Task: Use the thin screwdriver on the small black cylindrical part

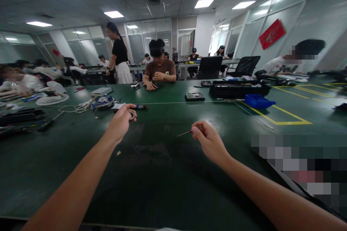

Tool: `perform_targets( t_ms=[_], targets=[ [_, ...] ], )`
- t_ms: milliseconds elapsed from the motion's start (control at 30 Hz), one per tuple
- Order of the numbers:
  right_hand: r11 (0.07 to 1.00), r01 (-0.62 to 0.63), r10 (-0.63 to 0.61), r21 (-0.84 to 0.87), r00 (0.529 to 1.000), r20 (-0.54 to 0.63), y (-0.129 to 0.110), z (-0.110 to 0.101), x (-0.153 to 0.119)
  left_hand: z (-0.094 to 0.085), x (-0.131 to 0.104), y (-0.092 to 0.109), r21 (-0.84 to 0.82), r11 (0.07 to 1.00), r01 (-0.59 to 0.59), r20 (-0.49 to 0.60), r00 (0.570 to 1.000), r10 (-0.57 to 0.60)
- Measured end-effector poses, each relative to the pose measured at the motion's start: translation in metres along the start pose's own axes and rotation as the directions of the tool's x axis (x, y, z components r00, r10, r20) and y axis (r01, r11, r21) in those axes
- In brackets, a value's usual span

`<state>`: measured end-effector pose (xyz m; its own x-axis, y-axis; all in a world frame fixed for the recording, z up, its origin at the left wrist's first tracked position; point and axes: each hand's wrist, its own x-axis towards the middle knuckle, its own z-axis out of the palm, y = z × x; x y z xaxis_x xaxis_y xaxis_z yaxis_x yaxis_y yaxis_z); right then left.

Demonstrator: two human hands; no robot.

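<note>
My left hand (123,122) is raised over the green table with its fingers curled round a small silvery ring-shaped piece (131,116); its exact kind is too small to tell. Just beyond those fingers lies a screwdriver (141,107) with a dark, blue and red handle. To the right, my right hand (208,139) pinches a thin screwdriver (184,133), its red handle mostly hidden in the fingers and its metal shaft pointing left. The two hands are well apart. A hard drive (194,96) with its circuit board showing rests farther back on the table.
Bundled cables (102,103) and a grey box (101,91) lie at back left, near a white fan (52,99). A long black casing (240,89) and a blue tray (258,101) stand at back right. A person (159,66) works opposite. Pixelation covers the lower right.
</note>
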<state>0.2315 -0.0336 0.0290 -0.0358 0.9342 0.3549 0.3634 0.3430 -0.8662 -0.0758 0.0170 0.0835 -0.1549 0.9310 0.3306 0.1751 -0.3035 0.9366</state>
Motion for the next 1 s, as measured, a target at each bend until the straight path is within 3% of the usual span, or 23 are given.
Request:
perform_targets(
  t_ms=[133,233,333,467,700,1000],
  targets=[
    [1.000,-0.008,0.008,0.006,0.999,0.033,-0.004,-0.001,-0.002,0.053,-0.021,0.010,-0.007,0.999,0.047,0.169,0.985,-0.045],
    [0.999,-0.012,0.013,-0.032,1.000,0.026,-0.008,-0.002,-0.003,0.084,-0.031,0.000,-0.032,0.997,0.077,0.295,0.953,-0.064],
    [0.997,0.001,0.000,-0.073,1.000,0.008,-0.010,-0.003,-0.003,0.101,-0.040,-0.018,0.102,0.995,0.015,0.372,0.927,-0.052],
    [0.996,0.007,-0.009,-0.084,1.000,-0.023,-0.009,-0.004,-0.005,0.101,-0.052,-0.036,0.274,0.953,-0.129,0.426,0.905,-0.001],
    [0.991,0.080,-0.074,0.104,0.995,-0.062,-0.011,-0.004,-0.007,0.098,-0.057,-0.050,0.287,0.939,-0.189,0.509,0.861,0.018],
    [0.998,0.063,-0.062,0.019,0.996,-0.066,-0.005,-0.004,-0.003,0.099,-0.057,-0.049,0.273,0.953,-0.130,0.498,0.867,-0.024]
  ],
)
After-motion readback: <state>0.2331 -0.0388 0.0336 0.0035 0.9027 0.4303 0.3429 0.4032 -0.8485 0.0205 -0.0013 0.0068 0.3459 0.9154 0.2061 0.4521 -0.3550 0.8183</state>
